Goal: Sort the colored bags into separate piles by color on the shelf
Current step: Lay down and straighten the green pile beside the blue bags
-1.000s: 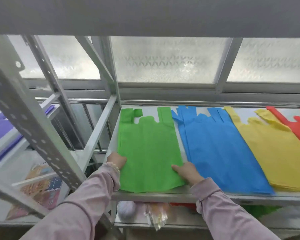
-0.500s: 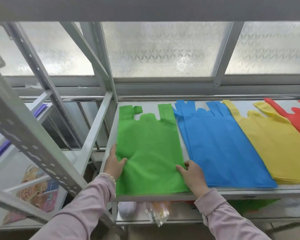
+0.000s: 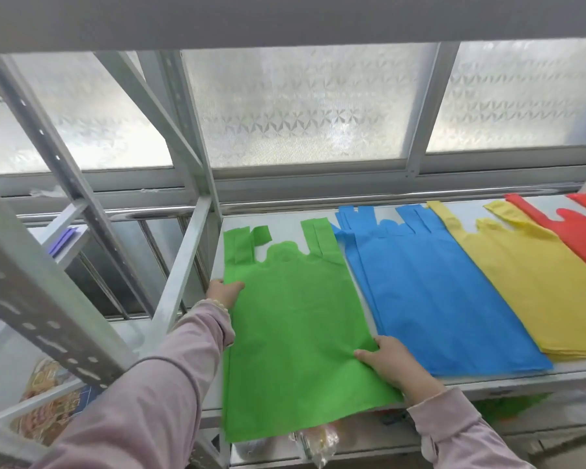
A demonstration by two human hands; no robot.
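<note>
Green non-woven vest bags [image 3: 295, 333], stacked flat, lay at the left end of the grey metal shelf [image 3: 508, 384], overhanging its front. Left hand [image 3: 224, 292] pinched the left edge, right hand [image 3: 389, 363] the right (thumbs on top). Light, limp, layers probably slide; both side edges seem best.

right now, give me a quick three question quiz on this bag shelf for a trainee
1. True or false: the green pile lies wholly on the shelf.
2. Which pile lies directly right of the blue pile? A red, B yellow, C green.
3. What do the left hand and right hand hold?
Key: 1 false, its near end overhangs the front edge. 2 B, the yellow pile. 3 The green pile's side edges.
</note>
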